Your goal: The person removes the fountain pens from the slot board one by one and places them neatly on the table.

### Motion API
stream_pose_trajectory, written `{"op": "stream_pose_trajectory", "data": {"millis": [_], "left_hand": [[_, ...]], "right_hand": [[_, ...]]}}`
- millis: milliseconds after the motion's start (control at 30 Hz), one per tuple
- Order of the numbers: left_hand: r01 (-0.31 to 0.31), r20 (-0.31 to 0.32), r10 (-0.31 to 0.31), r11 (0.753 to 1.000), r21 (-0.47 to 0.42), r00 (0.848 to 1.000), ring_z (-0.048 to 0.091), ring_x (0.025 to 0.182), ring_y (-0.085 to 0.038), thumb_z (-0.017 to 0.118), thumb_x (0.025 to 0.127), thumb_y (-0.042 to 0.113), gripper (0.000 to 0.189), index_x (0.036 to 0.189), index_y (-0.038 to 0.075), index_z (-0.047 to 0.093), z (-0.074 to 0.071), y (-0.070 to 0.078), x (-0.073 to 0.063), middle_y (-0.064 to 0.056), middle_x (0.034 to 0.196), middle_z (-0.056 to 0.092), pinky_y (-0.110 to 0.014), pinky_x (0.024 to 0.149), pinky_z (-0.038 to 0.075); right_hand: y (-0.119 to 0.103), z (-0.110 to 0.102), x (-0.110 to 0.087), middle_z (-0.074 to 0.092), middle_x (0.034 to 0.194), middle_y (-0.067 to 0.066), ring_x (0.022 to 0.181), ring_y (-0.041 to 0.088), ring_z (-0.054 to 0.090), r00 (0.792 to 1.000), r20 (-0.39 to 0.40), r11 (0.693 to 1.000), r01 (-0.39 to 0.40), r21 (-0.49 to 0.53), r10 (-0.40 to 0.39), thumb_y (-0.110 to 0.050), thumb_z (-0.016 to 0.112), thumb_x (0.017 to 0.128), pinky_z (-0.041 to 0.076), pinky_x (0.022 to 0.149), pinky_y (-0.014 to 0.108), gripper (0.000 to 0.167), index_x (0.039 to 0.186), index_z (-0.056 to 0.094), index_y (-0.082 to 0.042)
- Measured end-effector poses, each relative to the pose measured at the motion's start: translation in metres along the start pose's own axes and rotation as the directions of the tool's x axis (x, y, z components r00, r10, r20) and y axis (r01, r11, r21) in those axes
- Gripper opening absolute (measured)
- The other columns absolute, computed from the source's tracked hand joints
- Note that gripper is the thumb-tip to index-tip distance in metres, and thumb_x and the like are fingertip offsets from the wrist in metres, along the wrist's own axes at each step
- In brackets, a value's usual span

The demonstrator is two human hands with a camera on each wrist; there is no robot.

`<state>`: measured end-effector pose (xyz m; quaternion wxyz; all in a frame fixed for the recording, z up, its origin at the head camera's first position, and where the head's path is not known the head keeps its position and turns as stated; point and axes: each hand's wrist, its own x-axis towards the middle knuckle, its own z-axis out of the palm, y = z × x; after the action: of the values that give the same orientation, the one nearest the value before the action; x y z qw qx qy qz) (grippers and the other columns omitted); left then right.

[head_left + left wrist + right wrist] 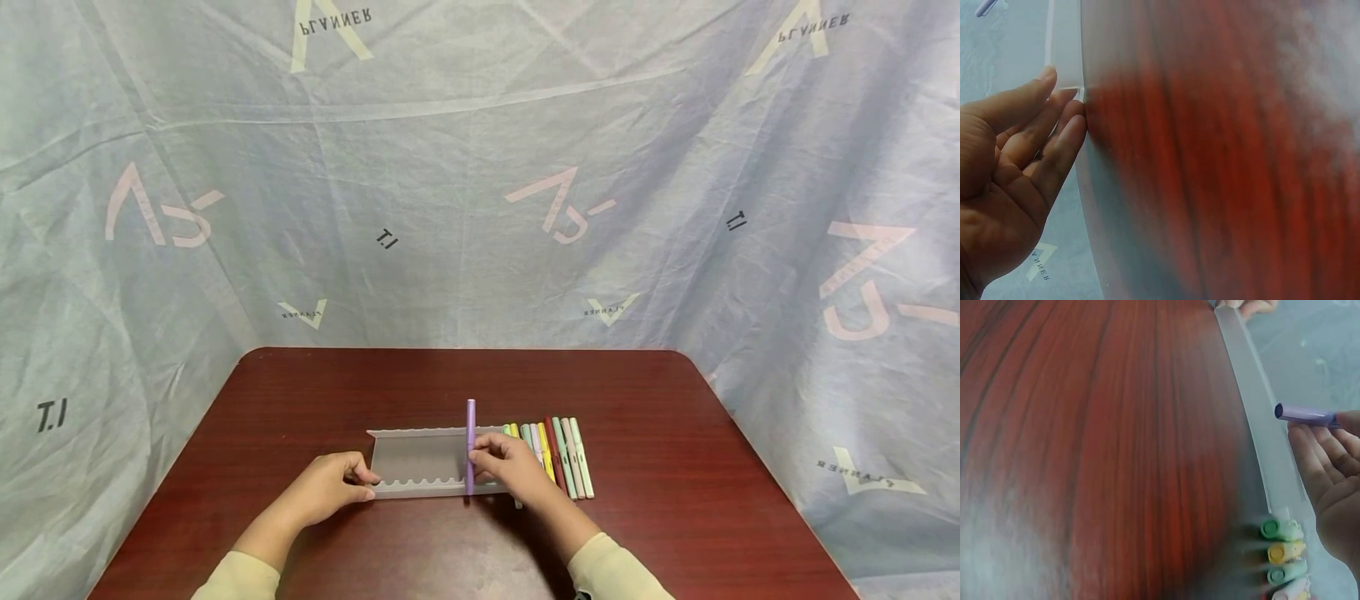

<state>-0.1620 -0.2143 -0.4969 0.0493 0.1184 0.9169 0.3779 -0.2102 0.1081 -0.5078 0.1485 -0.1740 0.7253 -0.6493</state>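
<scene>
A grey tray [420,458] with scalloped long edges lies on the table. At its near left corner my left hand [330,487] pinches the end between thumb and fingers; in the left wrist view the left hand [1022,144] has its fingertips along that edge. My right hand [513,467] holds a purple pen [471,442] between thumb and fingers, over the right part of the tray. The pen points away from me across both scalloped edges. In the right wrist view one round end of the purple pen [1304,415] sticks out past the fingers.
Right of the tray several pens lie side by side, among them a dark red pen [557,450] and a pale green pen [582,458]. My right hand and forearm cover part of the row. Fabric sheeting [465,208] hangs behind the wooden table [645,392].
</scene>
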Motion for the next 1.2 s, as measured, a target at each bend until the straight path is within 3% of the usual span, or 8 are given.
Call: {"op": "stream_pose_trajectory", "data": {"millis": [600, 867, 1200], "left_hand": [[-0.010, 0.014, 0.011, 1.000, -0.009, 1.000, 0.067, 0.092, -0.014, 0.080, 0.080, 0.020, 0.018, 0.083, 0.018, 0.062, -0.001, 0.000, 0.000, 0.008, 0.098, 0.075, -0.024, 0.075, 0.049], [0.020, 0.014, -0.020, 0.999, -0.028, 1.000, 0.065, 0.092, -0.015, 0.081, 0.080, 0.019, 0.018, 0.084, 0.018, 0.063, -0.001, 0.004, -0.001, 0.007, 0.098, 0.075, -0.023, 0.072, 0.048], [-0.005, 0.016, 0.005, 1.000, -0.019, 1.000, 0.066, 0.091, -0.014, 0.080, 0.080, 0.019, 0.017, 0.084, 0.018, 0.063, -0.001, 0.005, -0.002, 0.007, 0.098, 0.075, -0.023, 0.073, 0.048]], "right_hand": [[-0.003, -0.053, -0.020, 0.066, 0.099, 0.021, 0.086, 0.021, 0.066, 0.999, -0.052, 0.998, -0.012, -0.067, 0.009, -0.015, 0.063, 0.096, 0.057, 0.079, 0.048, 0.029, 0.111, 0.059, 0.010], [-0.003, -0.092, -0.033, 0.062, 0.106, 0.024, 0.086, 0.026, 0.067, 0.989, -0.140, 0.997, -0.059, -0.044, 0.053, -0.018, 0.063, 0.096, 0.058, 0.076, 0.047, 0.035, 0.117, 0.057, 0.010], [-0.002, -0.132, -0.054, 0.062, 0.097, 0.023, 0.080, 0.031, 0.066, 0.968, -0.224, 0.986, -0.134, -0.099, 0.109, -0.019, 0.064, 0.096, 0.057, 0.075, 0.047, 0.037, 0.118, 0.057, 0.010]]}}
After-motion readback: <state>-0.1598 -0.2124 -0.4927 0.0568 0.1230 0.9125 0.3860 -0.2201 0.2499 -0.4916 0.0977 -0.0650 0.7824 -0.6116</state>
